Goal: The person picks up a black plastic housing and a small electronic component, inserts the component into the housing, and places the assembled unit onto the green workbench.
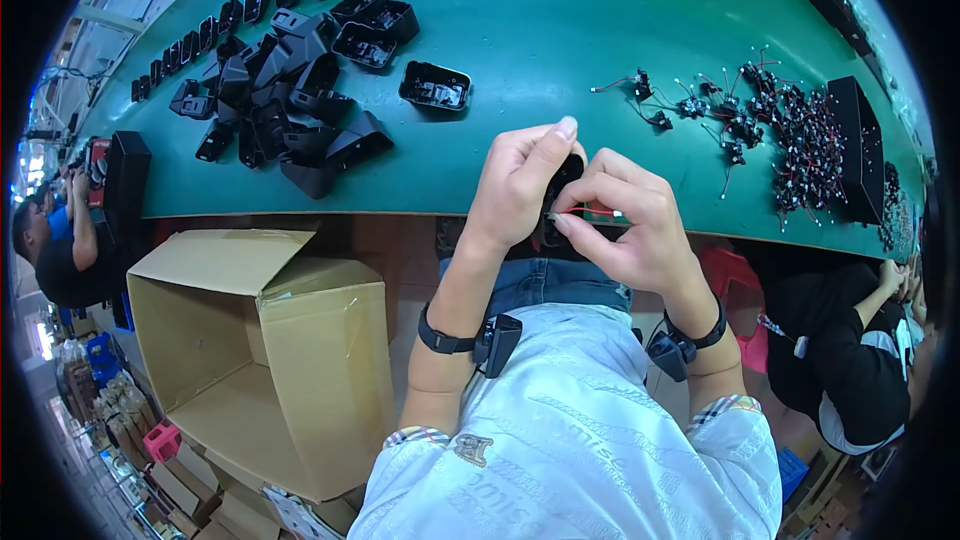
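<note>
My left hand (515, 185) is wrapped round a black plastic housing (568, 172) at the table's near edge, thumb pointing up along it. Close beside it, my right hand (635, 220) is closed, with thumb and forefinger pinched at the housing's opening. A red wire (598, 210) with a white plug runs out by these fingers, so they seem to grip a small wired part. Most of that part is hidden by the fingers. Beyond my hands, a single open black housing (436, 87) lies on the green table (560, 50).
A heap of black housings (275, 90) lies to the left, with a row of them along the far side. Small wired parts (810, 145) are piled at right beside a black bin (857, 140). An open cardboard box (325, 370) stands at lower left. People sit at both sides.
</note>
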